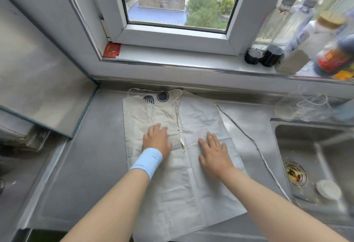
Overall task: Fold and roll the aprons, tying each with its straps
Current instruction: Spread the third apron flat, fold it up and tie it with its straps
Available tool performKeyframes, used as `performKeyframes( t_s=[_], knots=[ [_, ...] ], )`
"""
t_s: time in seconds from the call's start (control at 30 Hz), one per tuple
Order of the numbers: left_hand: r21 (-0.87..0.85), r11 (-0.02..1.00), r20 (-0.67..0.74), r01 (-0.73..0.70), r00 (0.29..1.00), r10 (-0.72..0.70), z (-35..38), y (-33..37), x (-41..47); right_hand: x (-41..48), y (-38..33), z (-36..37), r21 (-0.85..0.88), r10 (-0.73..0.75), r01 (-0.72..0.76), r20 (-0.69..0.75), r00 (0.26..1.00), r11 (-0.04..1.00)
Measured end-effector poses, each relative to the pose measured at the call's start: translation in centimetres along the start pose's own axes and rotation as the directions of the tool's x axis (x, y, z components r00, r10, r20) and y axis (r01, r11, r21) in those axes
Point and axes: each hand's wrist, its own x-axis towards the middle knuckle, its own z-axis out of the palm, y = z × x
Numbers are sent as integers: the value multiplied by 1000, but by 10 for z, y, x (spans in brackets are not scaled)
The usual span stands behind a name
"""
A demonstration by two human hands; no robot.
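One steel desk (92,155) carries everything shown. Upon it lies the pale apron (191,184), lengthwise from the window wall to the near edge, its left portion folded inward so that the folded border runs down the middle. To the right, the sink (298,146) is set into the same surface, with food scraps in its drain (296,173). Left hand (158,140), above a light-blue wristband (147,162), lies flat on the folded panel; right hand (214,155) lies flat on the single layer beside it. Both are spread wide, palms down, fingers straight, holding nothing; the folded border passes between them. One strap (254,142) trails loose from the apron's far right corner diagonally across the bare steel, running alongside the sink rim.

Likely hazards: that strap, well away from either hand, may slide into the sink and be soiled if the cloth is dragged rightward during the next fold; creases under the palms may be locked in and yield a lopsided roll. Relative to the hands, the apron lies directly beneath both, extending beyond them toward the window and toward the person.
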Motion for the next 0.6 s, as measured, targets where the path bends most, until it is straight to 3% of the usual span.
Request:
performKeyframes(
  t_s=[0.13, 0.3, 0.43, 0.6],
  knots=[
    [-24, 986, -5, -162, 987, 162, 23, 60, -51, -33, 20, 4, 47, 85, -87, 27, 996, 995],
    [52, 990, 86, -133, 988, 128, 51, 97, -98, -67, 33, 12, 114, 112, -129, 145, 983, 985],
    [105, 982, 264, -160, 956, 128, 69, 97, -118, -84, 41, 20, 192, 229, -244, 95, 969, 951],
    [102, 974, 288, -200, 944, 163, 71, 89, -121, -95, 53, 24, 325, 337, -328, 30, 941, 887]
  ],
)
